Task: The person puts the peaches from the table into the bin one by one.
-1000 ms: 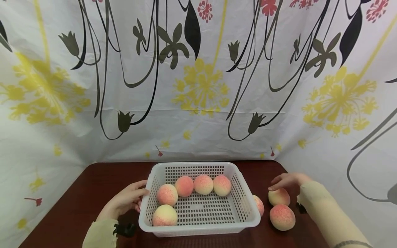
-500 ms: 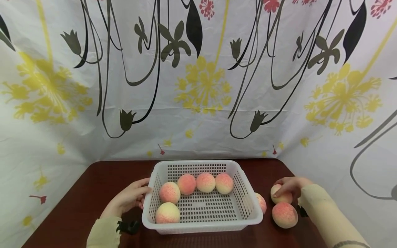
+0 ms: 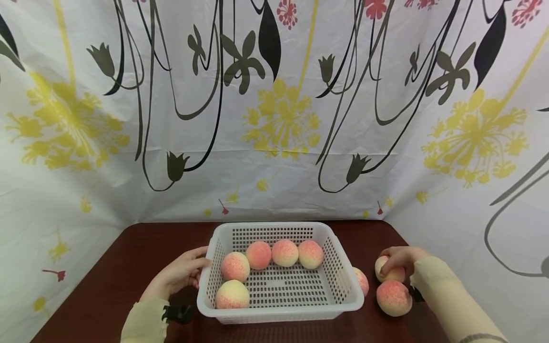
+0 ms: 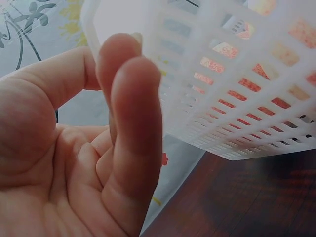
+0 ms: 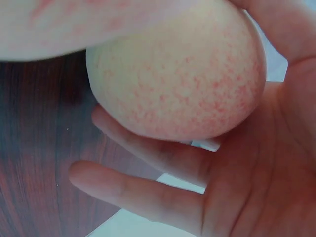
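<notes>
A white perforated plastic basket (image 3: 283,313) stands on the dark table. My left hand (image 3: 182,272) holds its left rim; in the left wrist view the bent fingers (image 4: 137,113) lie against the slotted wall (image 4: 187,89). On the right, my right hand (image 3: 404,260) grips a pale yellow and pink peach (image 5: 177,89), its thumb and fingers around the fruit. Close in front of it sits a redder peach (image 3: 393,298), which overlaps the top left of the right wrist view. Inside the basket, several peaches (image 3: 285,252) line the back and left sides.
One more peach (image 3: 361,281) lies against the outside of the basket's right wall, partly hidden by the rim. The dark wooden table (image 3: 158,243) ends at a white flower-printed cloth (image 3: 274,190) hanging behind and at both sides.
My right hand has lowered onto the back right peach and closed its fingers around it. My left hand stays at the basket's rim. The whole head view has shifted slightly.
</notes>
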Demonstrator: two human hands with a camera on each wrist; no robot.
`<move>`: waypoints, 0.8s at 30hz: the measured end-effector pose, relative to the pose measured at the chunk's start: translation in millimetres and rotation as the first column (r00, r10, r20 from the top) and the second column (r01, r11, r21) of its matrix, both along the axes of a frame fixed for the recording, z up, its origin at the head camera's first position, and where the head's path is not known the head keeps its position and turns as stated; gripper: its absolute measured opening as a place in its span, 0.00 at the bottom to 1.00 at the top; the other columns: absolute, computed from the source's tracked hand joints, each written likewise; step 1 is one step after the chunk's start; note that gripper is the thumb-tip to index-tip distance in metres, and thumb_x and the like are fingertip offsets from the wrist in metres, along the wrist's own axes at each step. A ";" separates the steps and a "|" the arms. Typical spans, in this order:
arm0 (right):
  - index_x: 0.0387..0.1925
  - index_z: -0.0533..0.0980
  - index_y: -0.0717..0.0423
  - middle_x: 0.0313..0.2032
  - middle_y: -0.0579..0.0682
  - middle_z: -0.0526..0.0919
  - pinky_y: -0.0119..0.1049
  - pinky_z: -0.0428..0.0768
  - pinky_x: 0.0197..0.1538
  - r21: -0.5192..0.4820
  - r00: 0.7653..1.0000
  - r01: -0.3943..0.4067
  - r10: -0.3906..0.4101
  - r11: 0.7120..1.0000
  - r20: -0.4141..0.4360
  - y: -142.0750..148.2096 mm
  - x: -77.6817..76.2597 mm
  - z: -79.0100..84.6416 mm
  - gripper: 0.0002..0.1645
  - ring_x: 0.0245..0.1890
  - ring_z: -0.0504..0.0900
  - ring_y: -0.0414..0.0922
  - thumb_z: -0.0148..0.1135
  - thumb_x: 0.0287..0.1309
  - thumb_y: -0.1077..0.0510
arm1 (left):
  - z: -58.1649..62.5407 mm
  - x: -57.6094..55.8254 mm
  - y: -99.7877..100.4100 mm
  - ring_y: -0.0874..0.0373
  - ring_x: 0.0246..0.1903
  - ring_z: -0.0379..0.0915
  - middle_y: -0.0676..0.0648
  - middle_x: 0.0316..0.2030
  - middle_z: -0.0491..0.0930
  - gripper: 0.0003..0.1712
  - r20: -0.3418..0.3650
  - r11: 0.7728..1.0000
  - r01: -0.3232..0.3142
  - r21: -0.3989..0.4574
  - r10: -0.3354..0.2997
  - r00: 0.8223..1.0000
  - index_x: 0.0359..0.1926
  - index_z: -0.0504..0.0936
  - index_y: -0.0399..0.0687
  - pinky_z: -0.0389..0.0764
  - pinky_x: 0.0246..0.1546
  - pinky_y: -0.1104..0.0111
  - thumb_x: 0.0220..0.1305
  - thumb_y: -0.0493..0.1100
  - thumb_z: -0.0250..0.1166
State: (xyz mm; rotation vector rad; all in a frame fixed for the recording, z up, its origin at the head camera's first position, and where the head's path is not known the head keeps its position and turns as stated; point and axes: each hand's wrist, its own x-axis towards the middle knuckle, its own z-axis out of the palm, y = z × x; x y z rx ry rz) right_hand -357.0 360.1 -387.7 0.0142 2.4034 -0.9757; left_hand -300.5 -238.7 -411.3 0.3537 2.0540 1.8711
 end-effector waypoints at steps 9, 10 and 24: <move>0.54 0.67 0.70 0.42 0.59 0.71 0.46 0.78 0.38 0.027 0.999 -0.006 0.007 1.000 -0.050 5.5 -3.6 13.8 0.34 0.39 0.73 0.52 0.67 0.44 0.61 | -0.4 -0.5 0.2 0.63 0.16 0.71 0.38 0.36 0.81 0.38 0.005 1.000 -0.005 -0.004 0.005 1.000 0.72 0.50 0.29 0.78 0.20 0.69 0.68 0.40 0.54; 0.54 0.67 0.70 0.42 0.59 0.71 0.46 0.78 0.38 0.019 0.999 -0.009 0.010 1.000 -0.050 5.5 -3.5 16.8 0.34 0.39 0.73 0.52 0.67 0.44 0.61 | -0.6 -0.6 0.4 0.63 0.17 0.71 0.38 0.36 0.81 0.38 0.005 1.000 -0.009 -0.005 0.009 1.000 0.72 0.50 0.30 0.78 0.20 0.69 0.68 0.40 0.54; 0.52 0.69 0.62 0.41 0.58 0.73 0.58 0.75 0.35 0.288 0.980 -0.110 0.152 0.951 -0.127 -6.3 3.3 81.3 0.31 0.40 0.74 0.55 0.64 0.50 0.50 | -5.2 -0.7 0.9 0.63 0.17 0.70 0.40 0.34 0.80 0.38 0.008 1.000 -0.021 0.005 0.021 1.000 0.71 0.52 0.30 0.77 0.20 0.69 0.66 0.40 0.56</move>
